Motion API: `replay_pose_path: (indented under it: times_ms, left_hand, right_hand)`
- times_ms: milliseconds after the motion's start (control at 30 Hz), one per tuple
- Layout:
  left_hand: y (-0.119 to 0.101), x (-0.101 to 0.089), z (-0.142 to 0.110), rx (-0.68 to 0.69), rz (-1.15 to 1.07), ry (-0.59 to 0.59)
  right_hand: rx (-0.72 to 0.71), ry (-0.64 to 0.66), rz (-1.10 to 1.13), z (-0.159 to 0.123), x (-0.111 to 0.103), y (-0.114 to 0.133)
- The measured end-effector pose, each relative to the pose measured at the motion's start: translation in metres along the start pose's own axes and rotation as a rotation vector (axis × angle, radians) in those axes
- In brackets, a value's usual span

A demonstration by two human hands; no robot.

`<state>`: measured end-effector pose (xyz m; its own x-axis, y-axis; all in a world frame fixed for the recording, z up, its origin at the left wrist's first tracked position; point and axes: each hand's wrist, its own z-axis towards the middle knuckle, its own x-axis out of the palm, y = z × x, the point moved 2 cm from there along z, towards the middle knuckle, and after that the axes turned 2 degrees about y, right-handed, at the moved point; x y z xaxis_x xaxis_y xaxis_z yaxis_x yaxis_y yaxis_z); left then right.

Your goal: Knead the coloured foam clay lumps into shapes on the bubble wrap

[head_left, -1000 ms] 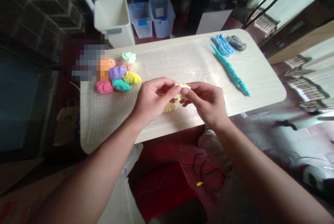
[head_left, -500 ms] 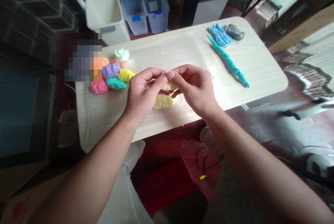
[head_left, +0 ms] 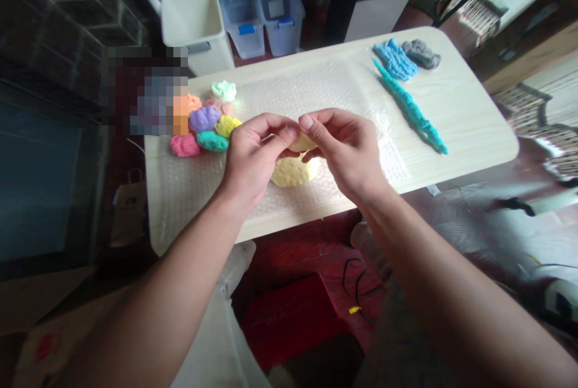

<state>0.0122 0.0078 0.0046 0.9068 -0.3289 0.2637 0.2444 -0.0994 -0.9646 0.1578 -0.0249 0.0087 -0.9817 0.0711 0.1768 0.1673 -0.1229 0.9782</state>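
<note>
Between my two hands is a small piece of pale yellow modelling clay [head_left: 303,143], pinched by thumbs and fingers. My left hand [head_left: 258,156] is closed on its left side, and my right hand [head_left: 344,150] grips its right side. My thumb tips nearly meet above it, and the fingers hide part of the piece. Just below the hands, a larger flattened pale yellow clay lump [head_left: 293,173] lies on the bubble wrap [head_left: 198,186], which covers much of the table [head_left: 478,117].
Clay lumps sit at the left: pink [head_left: 185,145], green [head_left: 213,141], purple [head_left: 204,118], yellow [head_left: 228,125] and others. Right of the hands lie a long turquoise clay roll [head_left: 410,108], blue clay [head_left: 395,59] and grey clay [head_left: 421,53]. Bins [head_left: 194,20] stand behind the table.
The whole view has shifted, so the table and clay appear a little further right. Both hands still pinch the small pale yellow piece, with my right thumb slightly higher on it.
</note>
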Motion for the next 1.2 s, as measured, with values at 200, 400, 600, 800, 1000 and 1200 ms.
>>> replay_pose_path:
  times_ms: [200,400,600,800,1000,1200]
  left_hand:
    - [0.002,0.001,-0.003,0.013,-0.035,-0.023]
    - [0.002,0.009,-0.008,-0.112,-0.129,0.075]
    - [0.003,0.006,-0.008,-0.087,-0.089,0.006]
    - [0.001,0.009,-0.008,-0.104,-0.168,0.068]
    - [0.004,0.005,-0.009,-0.033,-0.017,0.041]
    - [0.006,0.004,-0.012,0.006,0.222,0.049]
  right_hand:
    - [-0.002,-0.050,-0.039,-0.002,-0.001,0.003]
    - [-0.004,-0.126,-0.056,-0.005,-0.008,0.004]
    - [0.078,-0.058,0.040,-0.009,-0.012,-0.002]
    - [0.081,-0.073,0.036,-0.011,-0.018,-0.001]
    - [0.116,-0.021,-0.010,-0.013,-0.014,0.001]
    - [0.131,-0.023,-0.083,-0.014,-0.011,0.002]
